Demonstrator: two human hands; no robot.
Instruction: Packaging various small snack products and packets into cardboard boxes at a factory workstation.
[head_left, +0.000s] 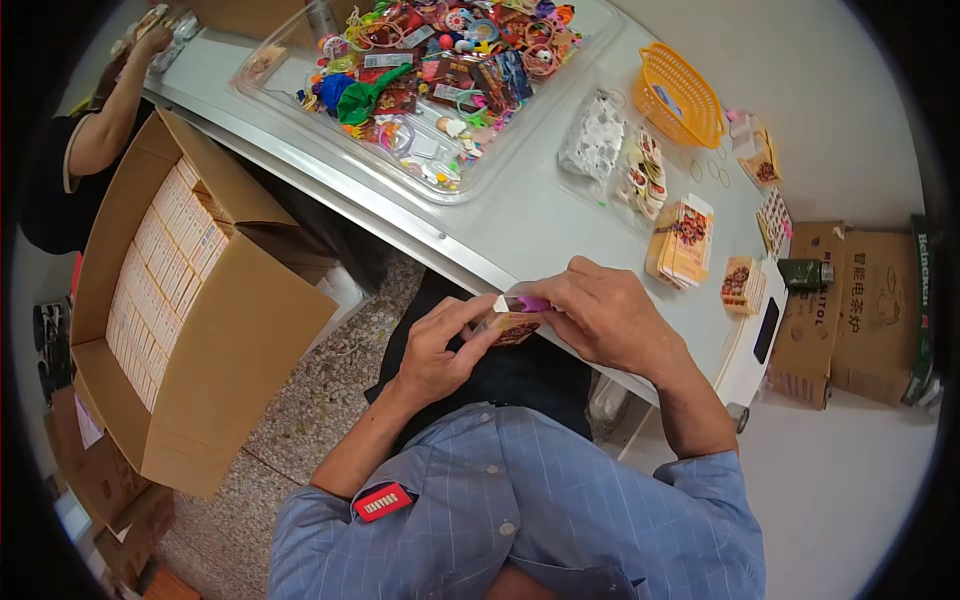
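At the table's front edge I hold a small printed cardboard box (pixel 515 330), its upper end open with a white flap standing up. My left hand (pixel 432 345) is closed around the box's left side, fingers and thumb pressed on it. My right hand (pixel 618 318) is closed at the box's right end. A small pink-purple item (pixel 534 303) shows between its fingers at the opening; its kind is hidden. On the table to the right lies a stack of flat printed cartons (pixel 682 245), and beyond it a smaller stack of printed cartons (pixel 741 285).
A clear plastic tray (pixel 440 190) of colourful trinkets stands at the back. Behind the carton stack are clear bags (pixel 593 140) and a yellow basket (pixel 655 75). A large cardboard box (pixel 235 350) full of small boxes is at left. Another person's arm (pixel 110 115) reaches in at far left.
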